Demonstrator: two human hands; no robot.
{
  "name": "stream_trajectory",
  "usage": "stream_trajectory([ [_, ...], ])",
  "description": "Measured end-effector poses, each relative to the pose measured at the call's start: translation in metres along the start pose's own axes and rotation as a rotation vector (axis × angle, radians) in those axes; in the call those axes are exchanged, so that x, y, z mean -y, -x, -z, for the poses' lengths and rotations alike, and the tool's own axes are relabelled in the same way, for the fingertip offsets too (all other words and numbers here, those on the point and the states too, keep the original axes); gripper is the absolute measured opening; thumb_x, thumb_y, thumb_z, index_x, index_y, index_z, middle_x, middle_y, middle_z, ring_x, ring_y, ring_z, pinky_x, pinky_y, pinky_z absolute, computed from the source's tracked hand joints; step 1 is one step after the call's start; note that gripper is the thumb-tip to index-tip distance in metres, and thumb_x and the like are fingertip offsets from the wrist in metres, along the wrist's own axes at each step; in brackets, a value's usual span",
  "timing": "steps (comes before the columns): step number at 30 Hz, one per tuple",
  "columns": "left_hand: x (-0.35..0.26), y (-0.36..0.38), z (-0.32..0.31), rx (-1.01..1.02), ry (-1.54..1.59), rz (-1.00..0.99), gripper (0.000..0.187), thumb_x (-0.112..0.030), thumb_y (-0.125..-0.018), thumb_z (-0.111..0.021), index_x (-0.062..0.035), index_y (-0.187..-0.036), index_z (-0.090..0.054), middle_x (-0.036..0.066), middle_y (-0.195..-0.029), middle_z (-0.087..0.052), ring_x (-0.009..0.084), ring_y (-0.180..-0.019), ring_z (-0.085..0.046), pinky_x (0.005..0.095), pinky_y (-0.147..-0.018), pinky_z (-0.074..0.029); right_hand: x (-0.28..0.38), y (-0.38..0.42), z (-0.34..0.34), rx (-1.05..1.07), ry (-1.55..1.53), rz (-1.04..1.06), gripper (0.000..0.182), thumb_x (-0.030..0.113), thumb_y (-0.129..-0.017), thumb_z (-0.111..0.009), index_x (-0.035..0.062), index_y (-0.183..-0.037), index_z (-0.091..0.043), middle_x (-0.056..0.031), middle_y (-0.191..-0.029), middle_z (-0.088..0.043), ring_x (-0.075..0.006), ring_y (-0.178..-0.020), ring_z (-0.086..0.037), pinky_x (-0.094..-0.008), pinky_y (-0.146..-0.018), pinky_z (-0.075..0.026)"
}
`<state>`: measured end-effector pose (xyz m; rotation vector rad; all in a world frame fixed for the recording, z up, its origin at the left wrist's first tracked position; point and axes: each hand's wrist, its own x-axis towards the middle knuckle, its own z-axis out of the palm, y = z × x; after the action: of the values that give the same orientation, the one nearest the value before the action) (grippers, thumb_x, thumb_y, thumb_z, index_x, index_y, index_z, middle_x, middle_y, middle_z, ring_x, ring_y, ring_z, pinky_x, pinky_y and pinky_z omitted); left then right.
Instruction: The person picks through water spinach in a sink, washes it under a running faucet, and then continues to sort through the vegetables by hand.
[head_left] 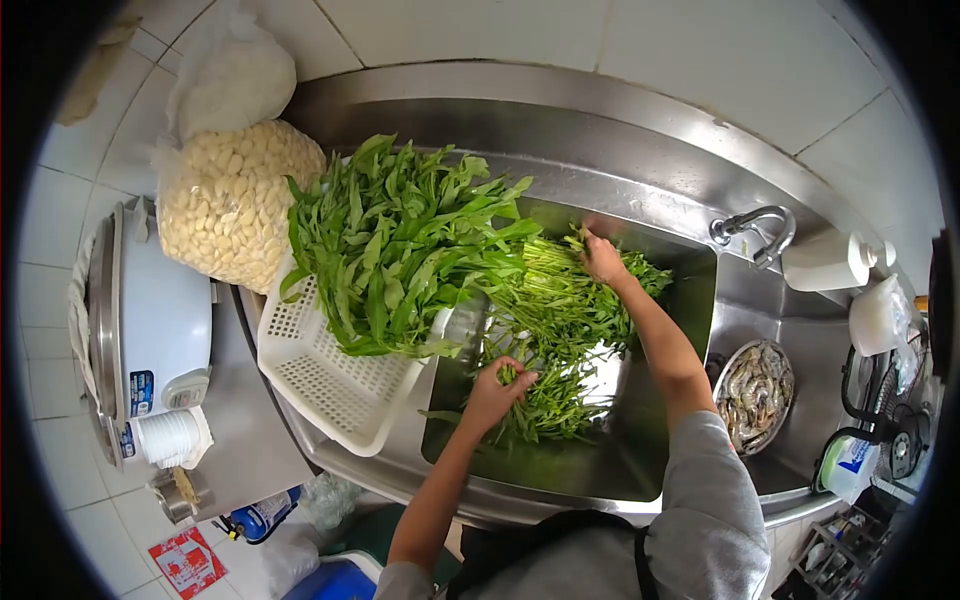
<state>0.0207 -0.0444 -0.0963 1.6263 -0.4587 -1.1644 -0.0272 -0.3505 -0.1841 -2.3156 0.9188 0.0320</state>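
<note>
Long-stemmed water spinach (pixel 540 310) lies in the deep steel sink basin (pixel 470 462), its stems towards the middle. More of its leaves (pixel 385 235) are heaped over a white perforated plastic basket (pixel 335 385) on the left. My left hand (pixel 497 395) is closed round a bunch of the greens at the near side of the basin. Farther off, my right hand (pixel 604 262) is closed on stems at the basin's far side; its fingertips are partly hidden.
A big bag of peeled garlic cloves (pixel 235 200) stands behind the basket. The faucet (pixel 755 230) bends over a second basin on the right, where a dish of shrimp (pixel 757 395) sits. A white scale-like appliance (pixel 165 310) and stacked white lids (pixel 170 437) are at far left.
</note>
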Motion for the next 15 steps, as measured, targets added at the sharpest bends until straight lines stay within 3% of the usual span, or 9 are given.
stream_trajectory([
  [4, -0.001, -0.003, -0.010, -0.018, -0.044, -0.049, 0.029, -0.026, -0.080, -0.067, -0.0024, -0.085, -0.051, 0.001, -0.066, -0.055, 0.0067, -0.054, -0.053, 0.0228, -0.051, -0.042, -0.012, -0.012, -0.020, -0.010, 0.202, 0.207, 0.046, 0.029, -0.079, -0.061, 0.0006, -0.113, -0.045, -0.0226, -0.109, -0.053, -0.0365, -0.103, -0.050, -0.0421, -0.084, -0.044],
  [5, -0.001, -0.001, -0.013, -0.017, -0.066, -0.040, 0.029, -0.027, -0.080, -0.067, -0.0023, -0.085, -0.051, 0.002, -0.065, -0.055, 0.0066, -0.053, -0.052, 0.0228, -0.051, -0.042, -0.009, -0.019, -0.032, 0.018, 0.370, 0.150, 0.043, 0.028, -0.079, -0.061, 0.0002, -0.109, -0.048, -0.0183, -0.110, -0.051, -0.0341, -0.105, -0.049, -0.0409, -0.086, -0.044],
  [8, 0.000, -0.005, -0.017, -0.044, -0.113, -0.059, 0.029, -0.027, -0.081, -0.066, -0.0023, -0.085, -0.052, 0.001, -0.063, -0.054, 0.0064, -0.052, -0.052, 0.0228, -0.051, -0.041, 0.005, -0.029, -0.056, 0.073, 0.385, 0.187, 0.039, 0.026, -0.078, -0.061, 0.0004, -0.105, -0.050, -0.0153, -0.106, -0.051, -0.0322, -0.106, -0.048, -0.0412, -0.084, -0.044],
  [10, -0.004, 0.002, -0.015, -0.045, -0.094, -0.026, 0.025, -0.022, -0.081, -0.067, -0.0021, -0.086, -0.052, 0.003, -0.069, -0.054, 0.0077, -0.056, -0.053, 0.0234, -0.052, -0.044, 0.003, -0.034, -0.074, -0.051, 0.544, 0.147, 0.038, 0.023, -0.075, -0.063, 0.0015, -0.104, -0.050, -0.0137, -0.100, -0.052, -0.0295, -0.107, -0.048, -0.0416, -0.081, -0.045],
  [11, -0.002, 0.005, -0.011, -0.051, -0.093, -0.009, 0.025, -0.022, -0.081, -0.067, -0.0021, -0.086, -0.052, 0.003, -0.069, -0.054, 0.0077, -0.056, -0.053, 0.0234, -0.052, -0.044, -0.001, -0.031, -0.068, -0.063, 0.490, 0.176, 0.037, 0.021, -0.075, -0.062, 0.0016, -0.104, -0.050, -0.0154, -0.102, -0.053, -0.0296, -0.107, -0.048, -0.0425, -0.080, -0.045],
  [13, -0.002, 0.008, -0.008, -0.055, -0.017, 0.018, 0.026, -0.023, -0.080, -0.067, -0.0024, -0.085, -0.051, 0.002, -0.067, -0.054, 0.0074, -0.055, -0.053, 0.0232, -0.052, -0.044, 0.000, -0.020, -0.044, -0.003, 0.212, 0.006, 0.039, 0.025, -0.079, -0.059, 0.0035, -0.109, -0.048, -0.0145, -0.108, -0.054, -0.0305, -0.111, -0.046, -0.0448, -0.086, -0.041],
  [15, -0.008, 0.009, -0.007, -0.080, -0.011, -0.026, 0.027, -0.024, -0.081, -0.066, -0.0027, -0.085, -0.051, 0.002, -0.065, -0.053, 0.0069, -0.055, -0.052, 0.0236, -0.052, -0.044, -0.008, -0.008, -0.017, 0.003, 0.140, 0.063, 0.043, 0.026, -0.079, -0.058, 0.0030, -0.113, -0.045, -0.0169, -0.112, -0.052, -0.0316, -0.112, -0.044, -0.0452, -0.088, -0.039],
])
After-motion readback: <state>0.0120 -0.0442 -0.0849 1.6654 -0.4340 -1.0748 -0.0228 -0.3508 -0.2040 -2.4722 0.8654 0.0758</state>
